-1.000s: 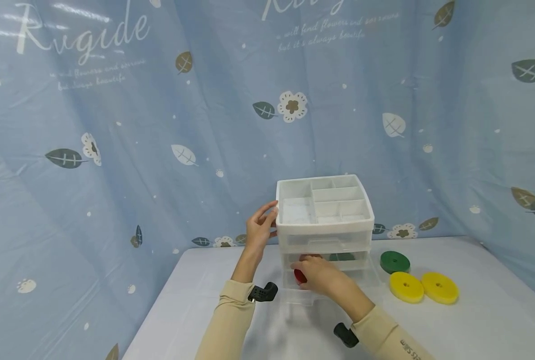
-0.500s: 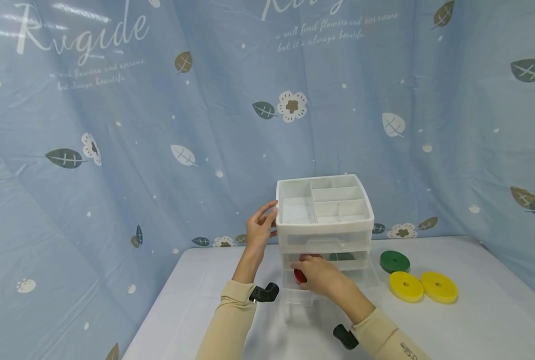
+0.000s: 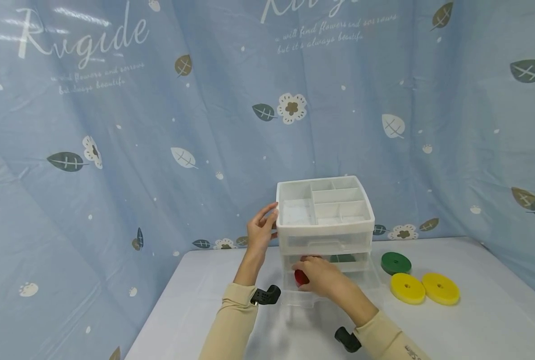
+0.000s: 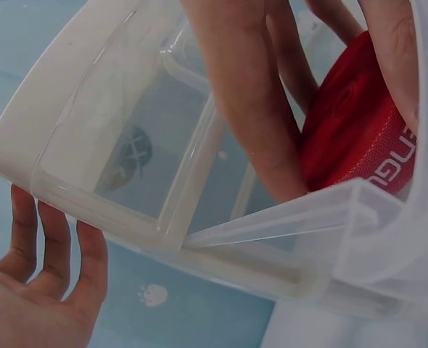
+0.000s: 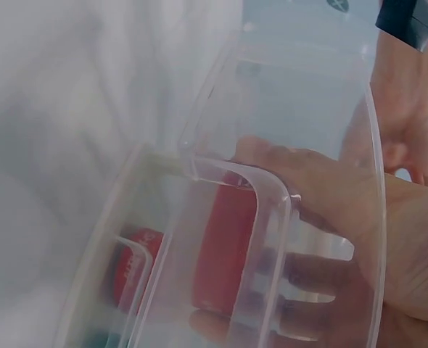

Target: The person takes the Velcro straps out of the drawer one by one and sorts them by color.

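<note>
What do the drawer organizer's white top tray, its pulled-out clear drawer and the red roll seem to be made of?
White top tray: likely molded plastic, opaque and satin, judging by its smooth rounded rim.
Pulled-out clear drawer: probably rigid plastic, glossy; the right hand shows through it.
Red roll: apparently woven fabric tape, fairly matte; its lettered outer band shows a fine weave. Exact fiber unclear.

Left sleeve (image 3: 231, 320): was beige and long, with creases behind a plain cuff (image 3: 241, 290).
Right sleeve (image 3: 386, 332): was the same beige, with dark lettering (image 3: 413, 352) along the forearm, only partly legible.
Left wrist camera (image 3: 267, 295): was black, bent in shape, dotted with small holes.
Right wrist camera (image 3: 347, 339): was also black, with a rounded end.
Left hand (image 3: 260, 230) and right hand (image 3: 319, 276): were bare.
</note>
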Motion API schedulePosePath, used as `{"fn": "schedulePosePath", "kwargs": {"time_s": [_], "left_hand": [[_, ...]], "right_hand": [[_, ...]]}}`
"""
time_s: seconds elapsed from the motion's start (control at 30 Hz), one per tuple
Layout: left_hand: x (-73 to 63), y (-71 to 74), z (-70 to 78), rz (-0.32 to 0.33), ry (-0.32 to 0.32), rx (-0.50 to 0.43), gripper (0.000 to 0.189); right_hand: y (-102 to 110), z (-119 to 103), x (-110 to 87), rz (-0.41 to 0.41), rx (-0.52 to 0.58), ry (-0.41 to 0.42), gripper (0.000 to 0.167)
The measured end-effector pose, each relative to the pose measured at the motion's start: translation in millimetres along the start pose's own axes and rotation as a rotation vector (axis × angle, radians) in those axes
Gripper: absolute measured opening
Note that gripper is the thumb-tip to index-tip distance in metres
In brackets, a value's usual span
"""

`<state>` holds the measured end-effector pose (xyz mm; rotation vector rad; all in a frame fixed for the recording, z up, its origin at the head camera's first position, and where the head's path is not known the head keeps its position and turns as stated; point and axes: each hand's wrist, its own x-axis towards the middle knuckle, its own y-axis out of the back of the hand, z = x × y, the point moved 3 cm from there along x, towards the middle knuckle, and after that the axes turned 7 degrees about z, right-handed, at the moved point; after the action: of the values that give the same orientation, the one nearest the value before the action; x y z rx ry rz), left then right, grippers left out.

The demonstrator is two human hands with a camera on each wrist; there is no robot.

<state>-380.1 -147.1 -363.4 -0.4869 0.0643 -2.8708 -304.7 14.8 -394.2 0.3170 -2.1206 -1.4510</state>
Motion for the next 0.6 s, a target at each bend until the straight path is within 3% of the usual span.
{"fn": "schedulePosePath", "kwargs": {"time_s": [0.27,0.6], "left_hand": [[-1.4,-0.6,-1.6,0.003,0.012,-0.009,0.034],[-1.7,0.3,-1.0,-0.001,0.033,-0.015,0.034]], "right_hand": [[4.9,1.5,-3.3,-0.012,0.027,-0.026,0.043],[19.8,2.2,-6.4,-0.022,0.098,0.045,0.041]]}}
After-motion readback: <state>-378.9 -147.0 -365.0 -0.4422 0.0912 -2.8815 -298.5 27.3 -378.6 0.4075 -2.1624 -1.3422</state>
